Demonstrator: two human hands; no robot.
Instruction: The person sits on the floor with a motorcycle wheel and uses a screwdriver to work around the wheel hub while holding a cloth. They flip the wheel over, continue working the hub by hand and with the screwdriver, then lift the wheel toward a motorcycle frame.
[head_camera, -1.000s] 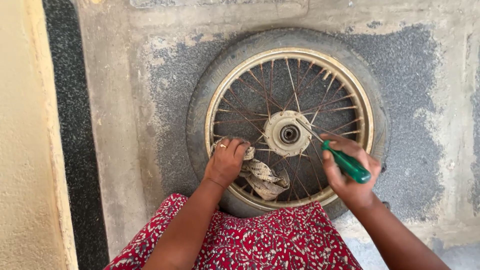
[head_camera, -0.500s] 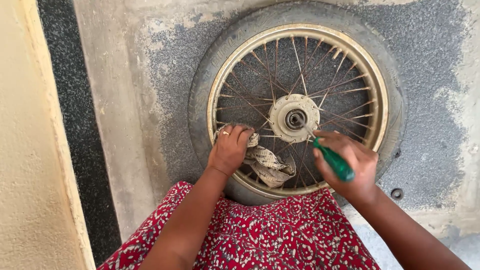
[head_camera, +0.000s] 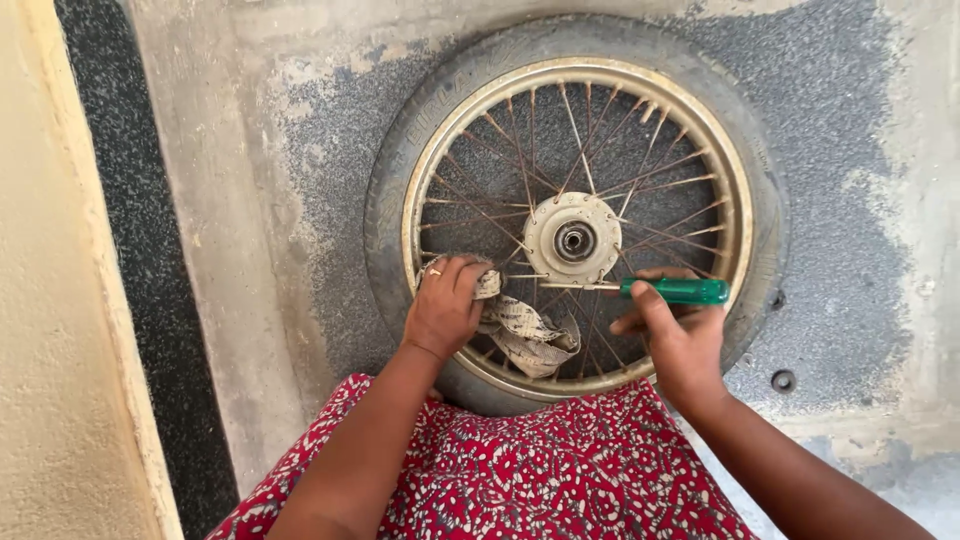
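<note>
Both hands are at the wheel (head_camera: 575, 90) lying flat on concrete: left hand (head_camera: 447, 305) fingers curled, pressing a rag (head_camera: 528, 333) onto the spokes, right hand (head_camera: 677, 335) gripping a green screwdriver (head_camera: 676, 291) beside the hub (head_camera: 573, 239)

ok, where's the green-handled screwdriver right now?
Head view, right of centre: the green-handled screwdriver lies level in the right hand, its metal shaft pointing left across the spokes just below the round metal hub of the spoked wheel.
</note>
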